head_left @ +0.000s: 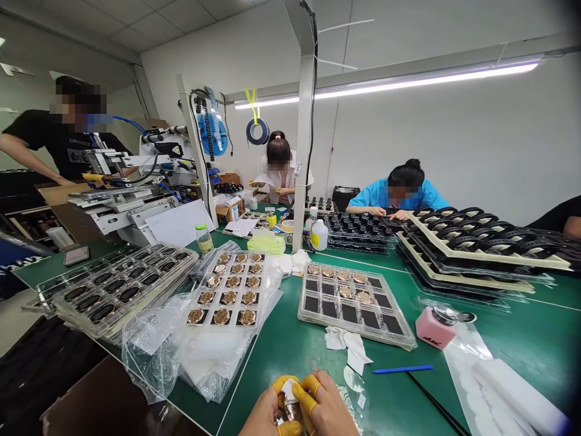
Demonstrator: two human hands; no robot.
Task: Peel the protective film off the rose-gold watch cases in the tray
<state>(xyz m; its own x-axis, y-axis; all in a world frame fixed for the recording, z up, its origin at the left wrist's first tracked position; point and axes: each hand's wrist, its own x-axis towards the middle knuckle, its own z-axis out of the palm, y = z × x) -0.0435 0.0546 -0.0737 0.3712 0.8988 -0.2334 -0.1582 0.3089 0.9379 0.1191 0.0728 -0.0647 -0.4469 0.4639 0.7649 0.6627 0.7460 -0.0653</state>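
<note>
At the bottom centre, my left hand [265, 413] and my right hand [327, 407] meet, with yellow finger cots on several fingers. Between them is a small shiny watch case [293, 413], mostly covered by the fingers. A white wipe [288, 390] is pinched against it by my right hand's fingers. Ahead of my hands, crumpled white wipes [348, 346] lie on the green table. Beyond them a clear tray [356, 332] has black pads and several gold-coloured watch cases. Another tray [209, 330], to the left, carries rows of similar gold cases.
Stacked trays [113, 315] stand at far left beside plastic bags [152, 345]. A pink dispenser bottle [434, 328], a blue stick [403, 369] and black tweezers [438, 402] lie at right. Trays of black straps [481, 242] rise behind. Several people work around the table.
</note>
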